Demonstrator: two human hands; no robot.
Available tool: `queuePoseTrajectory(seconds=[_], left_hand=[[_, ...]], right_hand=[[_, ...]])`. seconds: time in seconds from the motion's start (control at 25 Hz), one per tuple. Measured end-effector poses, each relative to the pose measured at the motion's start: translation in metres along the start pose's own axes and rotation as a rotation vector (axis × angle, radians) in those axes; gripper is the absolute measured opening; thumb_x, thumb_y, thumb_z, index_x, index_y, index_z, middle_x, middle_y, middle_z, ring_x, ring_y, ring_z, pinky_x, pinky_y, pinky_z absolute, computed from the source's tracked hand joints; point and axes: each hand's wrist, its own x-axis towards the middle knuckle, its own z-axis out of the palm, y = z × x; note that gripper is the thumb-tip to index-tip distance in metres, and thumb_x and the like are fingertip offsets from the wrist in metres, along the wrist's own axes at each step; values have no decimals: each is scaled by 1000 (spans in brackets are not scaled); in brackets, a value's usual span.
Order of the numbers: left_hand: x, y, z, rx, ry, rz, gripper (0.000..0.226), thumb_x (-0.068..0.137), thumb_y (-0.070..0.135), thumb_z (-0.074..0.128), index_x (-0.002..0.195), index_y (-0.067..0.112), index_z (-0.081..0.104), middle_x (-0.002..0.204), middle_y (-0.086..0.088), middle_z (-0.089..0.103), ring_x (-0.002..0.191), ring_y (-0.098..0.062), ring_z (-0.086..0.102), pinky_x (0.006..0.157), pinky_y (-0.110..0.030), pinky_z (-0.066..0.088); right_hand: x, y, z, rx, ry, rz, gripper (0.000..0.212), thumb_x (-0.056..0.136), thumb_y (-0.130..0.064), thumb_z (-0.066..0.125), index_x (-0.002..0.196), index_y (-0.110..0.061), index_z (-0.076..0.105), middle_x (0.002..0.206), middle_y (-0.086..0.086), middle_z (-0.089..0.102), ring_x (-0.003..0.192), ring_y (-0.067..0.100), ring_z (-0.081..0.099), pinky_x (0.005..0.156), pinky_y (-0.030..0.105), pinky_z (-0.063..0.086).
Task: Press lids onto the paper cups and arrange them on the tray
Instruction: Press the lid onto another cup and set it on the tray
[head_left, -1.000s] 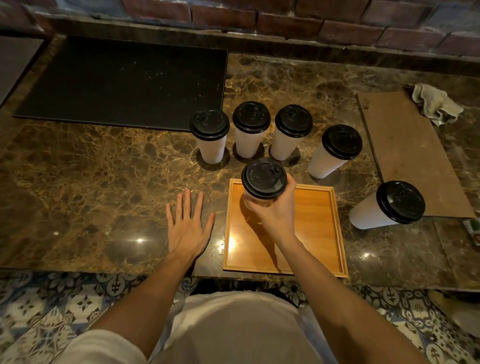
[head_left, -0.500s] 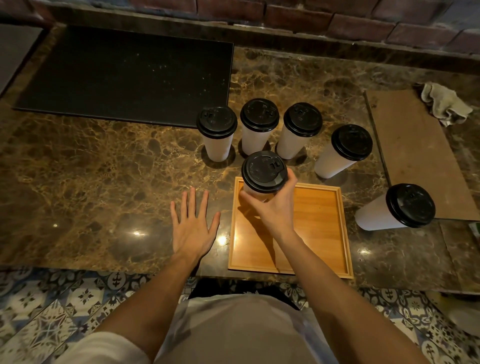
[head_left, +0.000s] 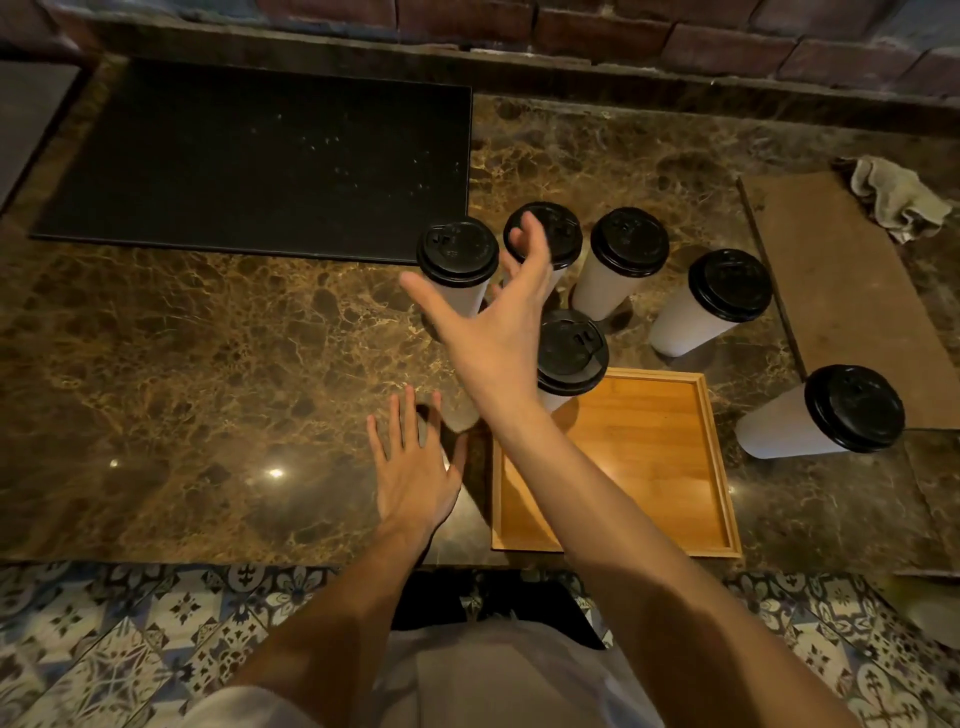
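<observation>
Before me on the worktop (head_left: 208, 364), one cup (head_left: 571, 353) stands in the tray (head_left: 649, 457), at its far left corner; five cups (head_left: 629, 242) stand behind and right of it.

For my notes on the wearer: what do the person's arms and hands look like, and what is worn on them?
The left hand and the right hand are bare: no gloves, and no ring, watch or bracelet shows. Both forearms are uncovered. A light short sleeve shows only on the left upper arm, at the bottom edge, matching the light garment on the torso.
</observation>
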Motion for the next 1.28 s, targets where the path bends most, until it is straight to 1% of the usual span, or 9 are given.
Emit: queuePoseTrajectory(seconds=[0.12, 0.24, 0.44, 0.64, 0.84, 0.96, 1.04, 1.16, 1.28], left_hand=[[2, -7, 2, 52, -76, 46, 76, 93, 55, 31, 150, 13, 6, 158, -19, 3, 145, -33, -9, 114, -56, -8], [1, -7, 2, 64, -71, 45, 76, 93, 53, 29, 150, 11, 2, 158, -18, -1, 146, -34, -7, 114, -57, -1], [3, -4, -3, -42, 27, 50, 67, 91, 49, 26, 144, 8, 37, 152, -21, 26, 141, -37, 24, 110, -61, 21], [1, -5, 1, 54, 41, 72, 72, 91, 56, 46, 143, 6, 39, 152, -23, 23, 141, -39, 22, 112, -60, 19], [2, -4, -2, 60, 26, 55, 74, 92, 57, 44, 146, 7, 33, 152, -23, 23, 141, -40, 22, 112, -60, 17], [1, -4, -6, 30, 27, 69, 65, 98, 51, 27, 144, 5, 36, 150, -25, 28, 139, -40, 27, 110, -61, 22], [3, -2, -10, -39, -25, 32, 67, 98, 51, 7, 145, 7, 26, 150, -23, 29, 140, -39, 27, 112, -60, 19], [6, 0, -9, -90, -40, 13, 66, 96, 54, 8, 146, 10, 16, 149, -22, 34, 138, -38, 31, 112, -59, 14], [6, 1, -6, -86, -40, 11, 67, 94, 53, 17, 141, 10, 40, 147, -21, 38, 136, -37, 35, 112, -57, 12]], right_hand=[[-6, 28, 39, 33, 28, 195, 118, 71, -38, 85, 154, -21, 3, 159, 5, 12, 146, 18, 16, 111, 25, 19], [4, 56, 55, 54, 102, 384, 125, 70, -35, 86, 154, -20, -5, 161, 11, 4, 149, 27, 10, 117, 37, 19], [40, 89, 68, 31, 152, 429, 111, 73, -28, 85, 153, -16, 10, 158, 10, 19, 147, 25, 22, 117, 38, 24], [63, 103, 85, 49, 257, 391, 99, 71, -20, 86, 150, -10, 27, 152, 8, 40, 144, 22, 31, 117, 33, 24], [67, 105, 83, -7, 241, 336, 93, 69, -22, 87, 145, -12, 35, 146, 6, 47, 141, 21, 37, 117, 37, 29], [63, 89, 80, 1, 204, 291, 95, 70, -24, 87, 147, -17, 32, 147, 3, 46, 141, 20, 36, 117, 38, 31], [58, 71, 75, 22, 178, 265, 97, 69, -29, 87, 148, -19, 30, 147, 1, 45, 140, 19, 37, 116, 39, 32], [50, 35, 52, 20, 120, 136, 98, 67, -38, 87, 146, -23, 30, 145, -5, 47, 133, 4, 39, 107, 20, 34], [40, -7, 13, 31, 43, -16, 93, 64, -46, 86, 141, -31, 35, 135, -18, 51, 119, -12, 42, 93, 4, 35]])
